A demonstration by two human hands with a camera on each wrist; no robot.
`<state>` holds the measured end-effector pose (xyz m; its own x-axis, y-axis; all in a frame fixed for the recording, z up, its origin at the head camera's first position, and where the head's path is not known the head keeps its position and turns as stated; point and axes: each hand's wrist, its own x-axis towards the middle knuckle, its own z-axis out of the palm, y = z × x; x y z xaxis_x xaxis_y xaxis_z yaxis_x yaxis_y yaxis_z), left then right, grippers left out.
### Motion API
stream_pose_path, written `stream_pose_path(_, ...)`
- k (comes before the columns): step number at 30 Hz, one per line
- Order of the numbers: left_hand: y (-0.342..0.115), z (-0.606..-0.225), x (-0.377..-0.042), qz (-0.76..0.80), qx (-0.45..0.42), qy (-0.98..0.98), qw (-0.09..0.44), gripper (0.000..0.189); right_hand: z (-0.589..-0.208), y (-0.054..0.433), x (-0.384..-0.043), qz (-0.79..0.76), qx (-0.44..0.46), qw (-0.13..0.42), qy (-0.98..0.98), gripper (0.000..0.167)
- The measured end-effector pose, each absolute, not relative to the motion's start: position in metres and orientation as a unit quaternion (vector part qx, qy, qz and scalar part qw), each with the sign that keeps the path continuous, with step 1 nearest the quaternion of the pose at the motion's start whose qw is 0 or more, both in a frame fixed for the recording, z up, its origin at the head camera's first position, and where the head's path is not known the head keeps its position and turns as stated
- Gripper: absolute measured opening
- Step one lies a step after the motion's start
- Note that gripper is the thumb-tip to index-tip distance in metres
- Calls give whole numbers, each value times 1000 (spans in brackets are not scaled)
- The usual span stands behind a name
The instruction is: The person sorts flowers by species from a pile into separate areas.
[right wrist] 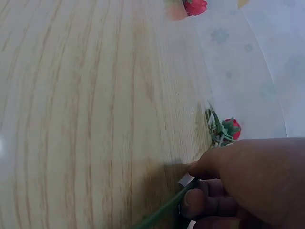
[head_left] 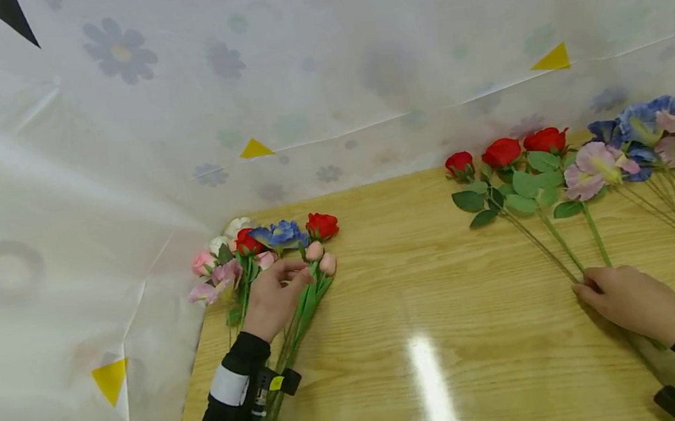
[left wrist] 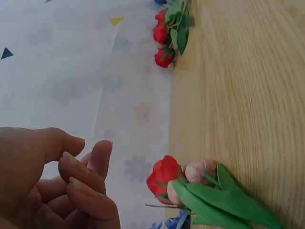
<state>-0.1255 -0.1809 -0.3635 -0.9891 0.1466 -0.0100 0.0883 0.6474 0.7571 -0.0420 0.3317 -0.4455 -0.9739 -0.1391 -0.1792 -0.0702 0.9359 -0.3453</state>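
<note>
My left hand (head_left: 272, 299) hovers over the left bunch, beside two pale pink tulips (head_left: 328, 263) with long green leaves. In the left wrist view its fingers (left wrist: 88, 193) are loosely bent, with nothing between them. Around it lie red roses (head_left: 322, 225), a blue flower (head_left: 283, 234) and pink and white blooms. On the right, my right hand (head_left: 639, 300) pinches a rose stem low down, close over the table. The right wrist view shows this green stem (right wrist: 164, 210) by the thumb and fingers. The red roses (head_left: 502, 152) of this group lie toward the back, leaves below their heads.
Blue flowers (head_left: 645, 120) and pink-purple flowers (head_left: 598, 170) lie at the far right, stems crossing toward the front. A flower-patterned sheet (head_left: 320, 65) with yellow triangles rises behind and left of the wooden table (head_left: 422, 284). Light glares on the table's front middle.
</note>
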Motion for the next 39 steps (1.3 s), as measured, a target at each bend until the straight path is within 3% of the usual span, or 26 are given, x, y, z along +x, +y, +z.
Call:
stream_pose_path(8,-197,-376,-133,324,25,944,52,24,-444,331,-42,-168,-50,99,980,28)
stream_pose_path(14,-204,-388,-128,124,20,981,150,19,-436,329,-38,-168,-45,81,981,28)
stream_pose_path(19,-206,-390,-123,77,39,975,205,24,-429,322,-37,-174,-60,32,982,26)
stream_pose_path(31,-209,-404,-120,93,71,981,155,30,-418,302,-38,-225,-78,30,971,30)
stream_pose_path(39,-210,-372,-119,183,76,974,105,12,-413,284,-43,-245,-115,-23,962,22)
